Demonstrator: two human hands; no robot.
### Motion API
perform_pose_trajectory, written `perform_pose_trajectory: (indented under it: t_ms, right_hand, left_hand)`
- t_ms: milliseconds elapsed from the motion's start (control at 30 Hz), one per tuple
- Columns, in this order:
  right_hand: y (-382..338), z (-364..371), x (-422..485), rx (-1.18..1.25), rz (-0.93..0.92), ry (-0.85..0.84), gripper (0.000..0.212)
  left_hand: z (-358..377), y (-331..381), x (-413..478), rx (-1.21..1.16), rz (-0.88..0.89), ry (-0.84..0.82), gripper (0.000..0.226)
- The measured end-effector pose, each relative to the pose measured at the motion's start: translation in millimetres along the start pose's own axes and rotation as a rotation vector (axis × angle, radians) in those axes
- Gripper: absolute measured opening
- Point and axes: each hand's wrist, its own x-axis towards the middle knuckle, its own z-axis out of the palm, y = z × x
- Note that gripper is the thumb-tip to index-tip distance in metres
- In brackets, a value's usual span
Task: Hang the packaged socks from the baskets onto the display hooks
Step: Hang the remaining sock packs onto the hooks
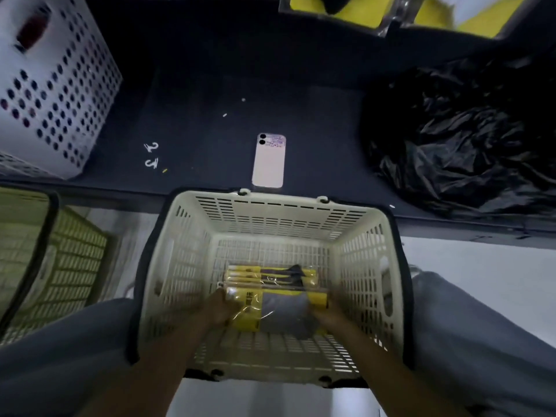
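Both hands are down inside the cream basket (272,212), one at each side of a sock pack (272,311) that lies between them. The left hand (221,308) pinches the pack's left edge through the clear wrap. The right hand (329,317) sits against the yellow right edge, but blur hides whether it grips or only touches. Just beyond the fingertips a stack of packs (270,276) rests on the basket floor, so the task's goods are all low in the basket and none is on its way up yet. To do this step well, I judge the hands should take only the near pack. The slick film will likely slide, so a firm pinch at the stiffer yellow card ends suits better than a grip on the wrap. The pack should then come straight up, kept level, until it clears the rim. The basket walls stand close outside each hand and the knees flank them, so sideways room is poor; the open path is upward and forward. Ahead of the hands, past the far rim, a phone (268,161) lies on the dark shelf (210,124), right under that path. A black plastic bag (451,139) sits forward-right, and a white perforated crate (54,85) forward-left. Hung yellow packs (346,10) show far ahead at the top; the hooks themselves cannot be made out.
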Motion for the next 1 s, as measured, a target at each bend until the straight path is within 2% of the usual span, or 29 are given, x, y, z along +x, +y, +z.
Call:
perform_pose_trajectory:
  t_ms: [100, 200, 267, 400, 500, 600, 700, 767, 833, 933, 1000]
  right_hand:
    - [-2, 9, -5, -0.01, -0.087, 0.204, 0.036]
    - [-6, 7, -11, 0.088, -0.068, 0.211, 0.035]
    - [-11, 3, -16, 0.228, 0.008, 0.099, 0.033]
    - [-38, -17, -41, 0.414, 0.115, -0.159, 0.046]
    - [-69, -41, -64, 0.523, -0.023, -0.25, 0.041]
    - [-107, -66, -94, 0.636, -0.191, -0.222, 0.041]
    - [-140, -87, -128, 0.748, -0.335, -0.171, 0.05]
    - [-157, -101, -151, 0.819, -0.453, -0.158, 0.053]
    - [-170, -112, -171, 0.882, -0.509, -0.138, 0.062]
    - [-187, -119, -191, 0.94, -0.562, -0.138, 0.067]
    - [-195, -122, -202, 0.959, -0.627, -0.192, 0.059]
  left_hand:
    - [6, -5, 3, 0.038, -0.003, 0.062, 0.007]
    - [7, -7, 3, 0.027, -0.065, 0.167, 0.016]
    - [4, -4, -1, -0.086, -0.085, 0.185, 0.015]
    - [-10, 12, -9, -0.23, -0.162, 0.31, 0.034]
    - [-27, 45, -23, -0.287, -0.071, 0.406, 0.036]
    - [-52, 89, -49, -0.349, 0.099, 0.571, 0.044]
    - [-72, 134, -80, -0.684, 0.384, 0.693, 0.035]
    - [-81, 158, -101, -1.027, 0.434, 0.672, 0.044]
    - [-84, 179, -119, -1.225, 0.512, 0.537, 0.048]
    - [-72, 216, -143, -1.219, 0.653, 0.238, 0.043]
    - [-60, 240, -154, -1.128, 0.716, 0.156, 0.031]
